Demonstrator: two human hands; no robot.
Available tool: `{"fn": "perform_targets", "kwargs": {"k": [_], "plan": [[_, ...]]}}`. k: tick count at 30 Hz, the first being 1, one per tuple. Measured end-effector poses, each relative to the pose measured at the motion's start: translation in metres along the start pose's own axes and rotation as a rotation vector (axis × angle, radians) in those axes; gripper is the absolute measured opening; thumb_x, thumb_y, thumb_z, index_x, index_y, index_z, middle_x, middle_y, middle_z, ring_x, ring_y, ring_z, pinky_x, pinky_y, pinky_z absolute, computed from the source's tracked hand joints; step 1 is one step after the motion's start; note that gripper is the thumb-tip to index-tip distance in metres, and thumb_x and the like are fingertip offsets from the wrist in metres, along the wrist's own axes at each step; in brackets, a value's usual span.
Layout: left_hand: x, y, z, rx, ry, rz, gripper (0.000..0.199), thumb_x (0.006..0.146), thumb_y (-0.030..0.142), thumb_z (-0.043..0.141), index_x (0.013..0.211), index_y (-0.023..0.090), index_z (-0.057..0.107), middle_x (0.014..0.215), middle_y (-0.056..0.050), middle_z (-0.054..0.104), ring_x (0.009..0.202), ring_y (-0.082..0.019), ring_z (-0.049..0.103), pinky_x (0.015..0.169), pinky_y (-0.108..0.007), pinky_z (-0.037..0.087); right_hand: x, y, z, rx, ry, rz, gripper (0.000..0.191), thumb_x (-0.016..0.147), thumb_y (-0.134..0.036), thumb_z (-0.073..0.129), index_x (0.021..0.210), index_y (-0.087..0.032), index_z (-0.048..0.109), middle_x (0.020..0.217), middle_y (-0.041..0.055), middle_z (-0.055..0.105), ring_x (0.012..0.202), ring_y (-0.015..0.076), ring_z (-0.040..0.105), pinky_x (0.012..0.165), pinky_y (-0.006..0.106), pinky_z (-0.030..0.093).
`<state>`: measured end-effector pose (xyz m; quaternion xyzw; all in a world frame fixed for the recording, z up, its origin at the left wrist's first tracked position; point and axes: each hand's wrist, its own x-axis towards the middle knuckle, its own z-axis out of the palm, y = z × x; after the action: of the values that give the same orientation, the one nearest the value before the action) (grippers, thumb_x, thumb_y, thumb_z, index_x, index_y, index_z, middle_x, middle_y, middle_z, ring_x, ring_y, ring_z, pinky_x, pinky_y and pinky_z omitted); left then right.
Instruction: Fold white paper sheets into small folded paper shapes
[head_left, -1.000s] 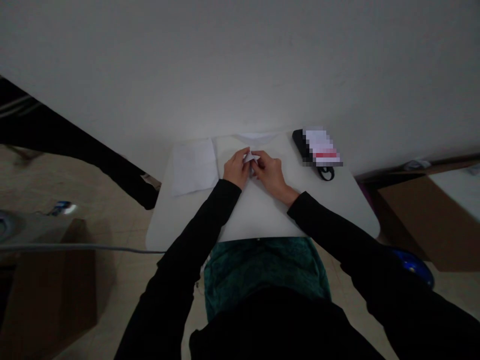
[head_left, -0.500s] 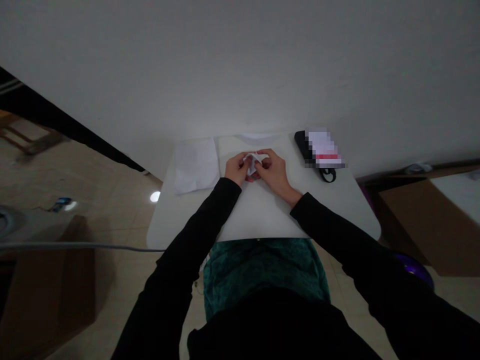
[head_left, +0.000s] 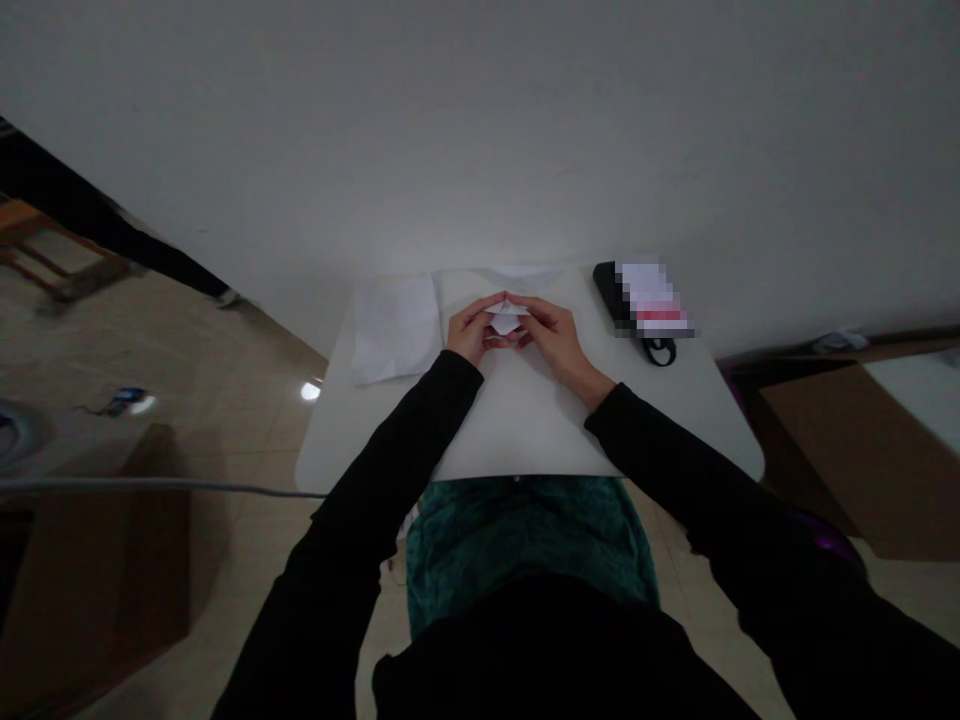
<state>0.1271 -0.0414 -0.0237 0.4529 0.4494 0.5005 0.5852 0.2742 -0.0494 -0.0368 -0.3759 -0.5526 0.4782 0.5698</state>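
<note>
Pinches small folded white paper [head_left: 505, 324] with left hand [head_left: 469, 332] and right hand [head_left: 555, 338], over surface [head_left: 525, 435], right of flat sheet [head_left: 394, 330].

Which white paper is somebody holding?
The small folded paper between the left hand and right hand. The big sheet on the left lies on the table, untouched, as does what seems another paper near the wall.

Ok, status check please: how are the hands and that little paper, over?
Left hand and right hand: both holding folded paper. Paper held between them, exact folds unclear. White sheet off left, not in the way.
</note>
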Motion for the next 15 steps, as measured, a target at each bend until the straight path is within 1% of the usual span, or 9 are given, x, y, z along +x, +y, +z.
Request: {"fn": "perform_targets", "kwargs": {"k": [3, 5, 6, 8, 11, 13, 15], "plan": [[-0.001, 0.002, -0.001, -0.043, -0.053, -0.011, 0.041, 0.082, 0.019, 0.049, 0.12, 0.019, 0.065, 0.088, -0.005, 0.074, 0.069, -0.016, 0.073, 0.058, -0.026, 0.06, 0.001, 0.003, -0.002, 0.007, 0.013, 0.006, 0.027, 0.081, -0.032, 0.062, 0.103, -0.024, 0.076, 0.104, 0.0036, 0.074, 0.067, 0.012, 0.065, 0.057, 0.028, 0.056], [-0.002, 0.002, 0.0, -0.057, -0.099, 0.001, 0.039, 0.083, 0.022, 0.05, 0.12, 0.02, 0.062, 0.089, -0.005, 0.073, 0.074, -0.017, 0.074, 0.059, -0.027, 0.06, 0.002, 0.005, -0.004, 0.031, 0.02, 0.007, 0.026, 0.081, -0.031, 0.062, 0.101, -0.024, 0.077, 0.102, 0.0035, 0.074, 0.065, 0.0114, 0.064, 0.057, 0.028, 0.056], [-0.002, 0.001, 0.001, -0.056, -0.103, 0.01, 0.038, 0.083, 0.023, 0.052, 0.12, 0.022, 0.059, 0.09, -0.004, 0.073, 0.075, -0.018, 0.074, 0.06, -0.027, 0.061, 0.003, 0.006, -0.004, 0.039, 0.024, 0.01, 0.026, 0.08, -0.03, 0.062, 0.1, -0.023, 0.077, 0.102, 0.0035, 0.074, 0.065, 0.0113, 0.064, 0.057, 0.028, 0.056], [-0.002, 0.0, 0.003, -0.053, -0.048, 0.023, 0.033, 0.084, 0.027, 0.057, 0.117, 0.025, 0.052, 0.088, 0.0, 0.07, 0.072, -0.016, 0.074, 0.06, -0.027, 0.061, 0.003, 0.004, -0.005, 0.04, 0.037, 0.019, 0.026, 0.079, -0.029, 0.062, 0.099, -0.023, 0.077, 0.103, 0.0034, 0.075, 0.067, 0.0116, 0.064, 0.059, 0.028, 0.056], [0.001, -0.003, 0.004, -0.074, 0.057, 0.026, 0.028, 0.084, 0.032, 0.064, 0.098, 0.026, 0.04, 0.079, 0.006, 0.064, 0.067, -0.014, 0.073, 0.059, -0.025, 0.06, 0.001, -0.002, -0.003, 0.058, 0.045, 0.035, 0.027, 0.078, -0.03, 0.064, 0.1, -0.023, 0.077, 0.106, 0.0034, 0.074, 0.072, 0.0124, 0.065, 0.066, 0.03, 0.059], [0.002, -0.004, 0.004, -0.08, 0.062, 0.043, 0.035, 0.083, 0.035, 0.067, 0.087, 0.024, 0.034, 0.075, 0.007, 0.06, 0.068, -0.015, 0.074, 0.059, -0.025, 0.06, -0.001, -0.006, -0.002, 0.087, 0.043, 0.03, 0.028, 0.078, -0.029, 0.064, 0.101, -0.023, 0.077, 0.106, 0.0031, 0.073, 0.074, 0.0127, 0.065, 0.069, 0.032, 0.06], [0.004, -0.005, 0.003, -0.08, 0.064, 0.078, 0.042, 0.081, 0.037, 0.071, 0.082, 0.023, 0.032, 0.075, 0.006, 0.059, 0.069, -0.016, 0.074, 0.061, -0.025, 0.06, -0.002, -0.009, -0.001, 0.101, 0.041, 0.009, 0.028, 0.077, -0.029, 0.065, 0.102, -0.024, 0.077, 0.108, 0.0025, 0.072, 0.077, 0.0131, 0.065, 0.07, 0.031, 0.06]]}}
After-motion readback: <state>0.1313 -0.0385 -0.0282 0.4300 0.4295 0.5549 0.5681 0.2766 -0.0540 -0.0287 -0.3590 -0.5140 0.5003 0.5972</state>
